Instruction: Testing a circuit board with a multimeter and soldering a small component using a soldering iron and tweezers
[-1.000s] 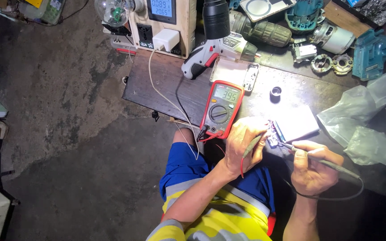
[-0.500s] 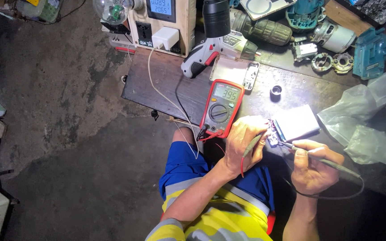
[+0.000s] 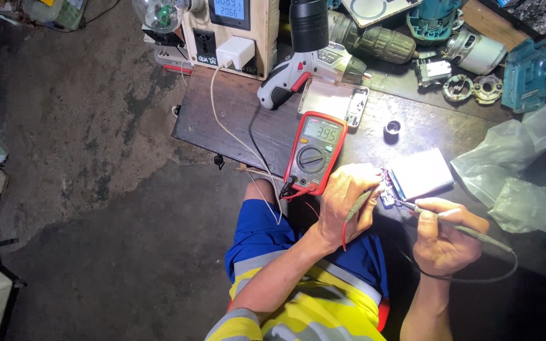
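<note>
My left hand (image 3: 344, 201) grips a thin test probe with a red lead and presses its tip against a small circuit board (image 3: 388, 188) on the end of a flat silver battery pack (image 3: 423, 174). My right hand (image 3: 445, 232) pinches a second probe with a black lead (image 3: 475, 235), whose tip touches the same board from the right. A red digital multimeter (image 3: 315, 151) lies on the dark workbench (image 3: 235, 120) just left of my left hand, its screen lit and both leads plugged into its lower end.
A white cordless screwdriver (image 3: 304, 74), a metal cover plate (image 3: 335, 98) and a small black ring (image 3: 392, 128) lie behind the meter. Motor parts and teal tool housings (image 3: 532, 69) crowd the back right. Clear plastic bags (image 3: 526, 170) sit at right. A socket box with a charger (image 3: 235, 38) stands at back.
Both hands keep the probes on the board; they shifted only slightly. The view has barely moved.
</note>
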